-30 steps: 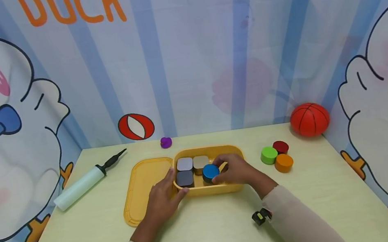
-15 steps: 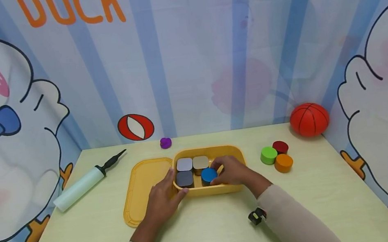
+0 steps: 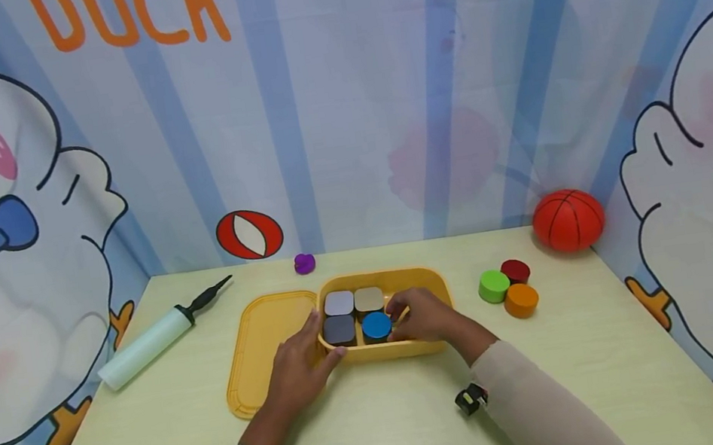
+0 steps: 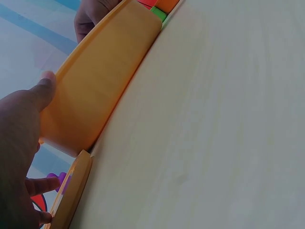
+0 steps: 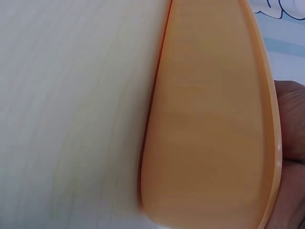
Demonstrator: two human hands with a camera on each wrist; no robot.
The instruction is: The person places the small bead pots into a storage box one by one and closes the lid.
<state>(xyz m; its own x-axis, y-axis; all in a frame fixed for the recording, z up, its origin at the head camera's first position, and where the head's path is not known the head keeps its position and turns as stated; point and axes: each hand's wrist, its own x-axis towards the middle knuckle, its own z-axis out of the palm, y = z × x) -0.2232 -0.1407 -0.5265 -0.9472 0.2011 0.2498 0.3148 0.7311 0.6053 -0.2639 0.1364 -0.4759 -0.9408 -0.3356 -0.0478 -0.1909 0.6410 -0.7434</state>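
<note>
A yellow box point(image 3: 385, 352) stands lidless on the table. In its left part sit a lavender square block point(image 3: 339, 303), a beige square block point(image 3: 369, 300) and a dark grey square block point(image 3: 340, 330). Beside the dark grey one is a blue round block point(image 3: 376, 326) with a dark side. My right hand point(image 3: 423, 315) reaches over the near rim, its curled thumb and index finger at the blue block's right edge. My left hand point(image 3: 299, 366) rests at the box's left end, thumb on the near rim, other fingers extended over the yellow lid point(image 3: 257, 343).
Green point(image 3: 494, 285), dark red point(image 3: 517, 270) and orange point(image 3: 521, 300) round blocks cluster right of the box. A red ball point(image 3: 568, 220) sits at the back right. A purple object point(image 3: 304, 263) and a pale green hand pump point(image 3: 148, 349) lie back and left.
My right hand has slid the blue round block leftward inside the box, up beside the dark grey square block. The left hand has stayed in place.
</note>
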